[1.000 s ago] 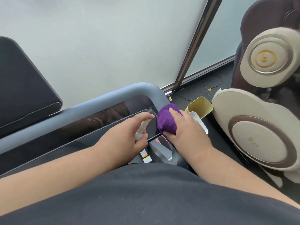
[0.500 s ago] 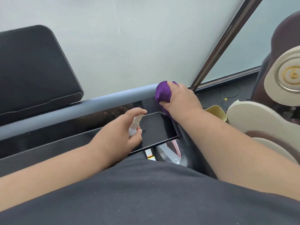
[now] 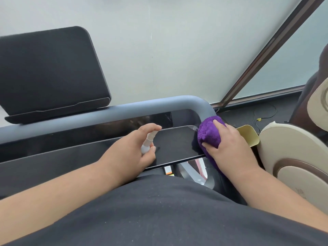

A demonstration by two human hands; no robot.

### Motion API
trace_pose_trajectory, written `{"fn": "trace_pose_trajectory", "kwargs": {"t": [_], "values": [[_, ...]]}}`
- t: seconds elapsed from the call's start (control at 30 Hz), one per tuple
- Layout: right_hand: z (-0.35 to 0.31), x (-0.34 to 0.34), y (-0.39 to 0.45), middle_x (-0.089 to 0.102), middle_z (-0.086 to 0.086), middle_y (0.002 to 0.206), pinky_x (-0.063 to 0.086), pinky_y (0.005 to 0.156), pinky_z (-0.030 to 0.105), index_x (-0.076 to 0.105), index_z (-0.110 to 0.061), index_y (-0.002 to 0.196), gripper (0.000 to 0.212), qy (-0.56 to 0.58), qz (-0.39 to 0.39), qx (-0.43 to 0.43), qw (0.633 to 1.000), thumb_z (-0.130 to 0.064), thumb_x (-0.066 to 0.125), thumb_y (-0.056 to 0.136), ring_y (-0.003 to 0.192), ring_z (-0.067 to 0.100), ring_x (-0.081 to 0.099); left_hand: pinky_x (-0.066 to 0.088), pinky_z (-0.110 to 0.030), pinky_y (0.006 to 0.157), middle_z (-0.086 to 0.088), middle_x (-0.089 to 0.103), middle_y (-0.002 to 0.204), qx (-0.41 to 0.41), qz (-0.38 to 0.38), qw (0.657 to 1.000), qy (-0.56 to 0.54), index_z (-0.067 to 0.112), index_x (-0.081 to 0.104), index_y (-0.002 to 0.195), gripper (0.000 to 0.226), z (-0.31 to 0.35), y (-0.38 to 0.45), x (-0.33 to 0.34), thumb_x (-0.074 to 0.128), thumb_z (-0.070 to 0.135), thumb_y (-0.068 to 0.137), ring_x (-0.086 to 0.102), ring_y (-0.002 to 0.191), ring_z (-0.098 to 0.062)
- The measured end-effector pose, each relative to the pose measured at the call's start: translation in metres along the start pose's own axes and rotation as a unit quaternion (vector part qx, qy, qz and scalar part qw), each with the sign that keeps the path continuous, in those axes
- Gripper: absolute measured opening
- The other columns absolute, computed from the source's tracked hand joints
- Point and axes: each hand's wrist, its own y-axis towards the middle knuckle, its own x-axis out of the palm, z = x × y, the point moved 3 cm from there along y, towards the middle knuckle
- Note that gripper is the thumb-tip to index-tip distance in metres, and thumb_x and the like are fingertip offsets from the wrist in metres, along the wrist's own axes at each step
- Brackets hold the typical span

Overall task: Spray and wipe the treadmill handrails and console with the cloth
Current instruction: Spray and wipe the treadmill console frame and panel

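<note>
Two bare hands work at one treadmill. The right hand (image 3: 229, 144) presses one bunched purple microfibre cloth (image 3: 209, 134) against the right end of the glossy black console panel (image 3: 177, 144), just below the bend of the single grey rounded handrail (image 3: 177, 103); its fingers (image 3: 206, 144) curl around the cloth. The left hand (image 3: 134, 148) grips one small white spray bottle (image 3: 148, 143) over the panel, forefinger on its top, remaining fingers wrapped round. One black tilted screen (image 3: 49, 71) stands behind the handrail.
</note>
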Motion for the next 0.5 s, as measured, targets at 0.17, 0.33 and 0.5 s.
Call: {"fn": "trace_pose_trajectory", "kwargs": {"t": [0.17,0.33,0.5], "values": [[-0.032,-0.003,0.056,0.046,0.009,0.146,0.040,0.106,0.042,0.040,-0.026,0.147,0.074,-0.051,0.010,-0.035,0.998,-0.054,0.067,0.085,0.125,0.036,0.049,0.043,-0.020,0.069,0.019,0.059,0.088,-0.024,0.021,0.999,0.002,0.061,0.026,0.121,0.057,-0.009,-0.012,-0.005,0.058,0.027,0.088,0.056,0.076,-0.004],[-0.058,-0.018,0.090,0.060,-0.001,0.127,0.038,0.097,0.025,0.056,-0.027,0.132,0.049,0.120,0.052,-0.068,0.989,-0.042,0.069,0.087,0.118,0.025,0.054,0.045,-0.024,0.067,0.013,0.061,0.089,-0.033,0.033,0.999,-0.004,0.059,0.029,0.123,0.055,-0.011,-0.023,-0.008,0.057,0.028,0.088,0.056,0.071,-0.010],[-0.129,-0.012,0.072,0.059,0.005,0.134,0.031,0.109,0.021,0.055,-0.017,0.138,0.059,0.174,0.108,-0.239,0.949,-0.034,0.073,0.085,0.125,0.021,0.050,0.048,-0.028,0.066,0.012,0.060,0.087,-0.038,0.062,0.997,-0.011,0.057,0.033,0.124,0.055,-0.020,-0.034,-0.015,0.058,0.025,0.088,0.057,0.070,-0.013]]}}
